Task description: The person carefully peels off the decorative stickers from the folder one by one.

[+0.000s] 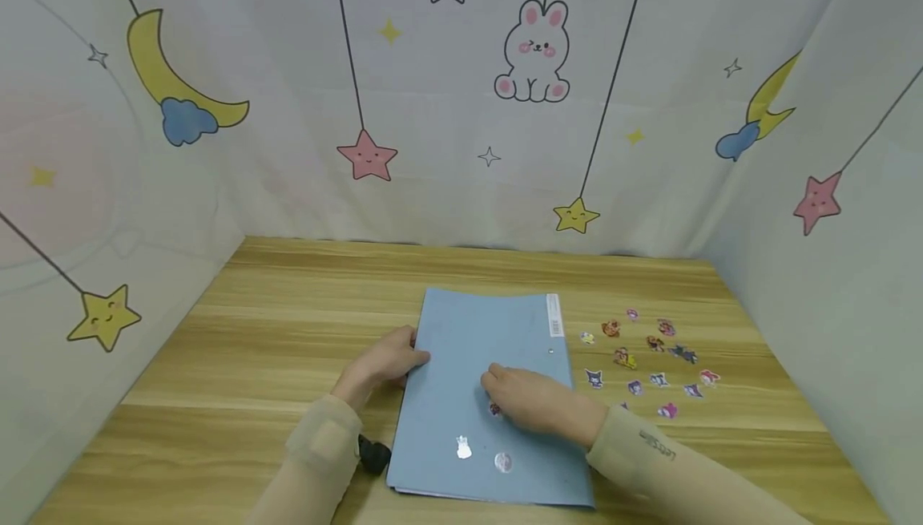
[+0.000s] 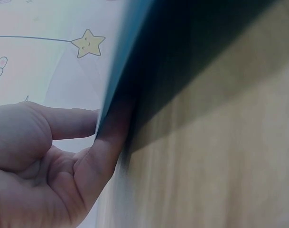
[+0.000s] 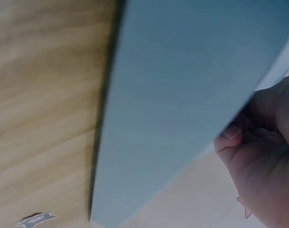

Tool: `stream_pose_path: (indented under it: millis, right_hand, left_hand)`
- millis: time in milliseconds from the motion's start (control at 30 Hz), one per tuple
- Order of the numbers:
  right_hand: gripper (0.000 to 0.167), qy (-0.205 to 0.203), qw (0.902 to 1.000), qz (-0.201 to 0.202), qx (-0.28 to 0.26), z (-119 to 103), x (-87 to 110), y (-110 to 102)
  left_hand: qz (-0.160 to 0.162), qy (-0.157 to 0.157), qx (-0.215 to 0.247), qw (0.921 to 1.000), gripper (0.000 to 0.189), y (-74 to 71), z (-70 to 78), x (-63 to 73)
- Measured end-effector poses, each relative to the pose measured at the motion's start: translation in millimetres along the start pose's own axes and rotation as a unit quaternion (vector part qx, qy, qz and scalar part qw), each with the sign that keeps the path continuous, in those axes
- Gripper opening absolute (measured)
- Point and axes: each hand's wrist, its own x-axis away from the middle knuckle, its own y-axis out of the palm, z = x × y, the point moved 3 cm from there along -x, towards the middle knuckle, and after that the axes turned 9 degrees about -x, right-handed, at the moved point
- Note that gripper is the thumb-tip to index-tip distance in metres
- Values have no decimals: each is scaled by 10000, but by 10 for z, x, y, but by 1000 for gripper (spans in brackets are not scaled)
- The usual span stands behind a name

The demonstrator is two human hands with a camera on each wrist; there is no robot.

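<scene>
A light blue folder [image 1: 461,333] lies on the wooden table, a white barcode label [image 1: 554,315] at its upper right corner. My left hand [image 1: 385,357] grips the folder's left edge, thumb on top and fingers beneath; the left wrist view shows that edge between them. My right hand [image 1: 537,401] is over the middle of the cover, fingers curled and fingertips close to the surface; I cannot tell whether they pinch anything. Just below it a small dark sticker [image 1: 494,409] shows partly. Lower on the cover are a whitish sticker [image 1: 463,447] and a round shiny sticker [image 1: 503,462].
Several small cartoon stickers [image 1: 654,343] lie scattered on the table right of the folder. By the left wrist is a black object [image 1: 374,455]. White cloth walls [image 1: 447,204] printed with stars, moons and a rabbit stand around the wooden table [image 1: 288,300].
</scene>
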Motion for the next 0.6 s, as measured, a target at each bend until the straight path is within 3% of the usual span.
stream_pose_path:
  millis: [600]
  right_hand:
    - [14, 108, 9990, 287, -312, 19, 138, -8]
  left_hand:
    - [-65, -51, 92, 9999, 15, -11, 24, 7]
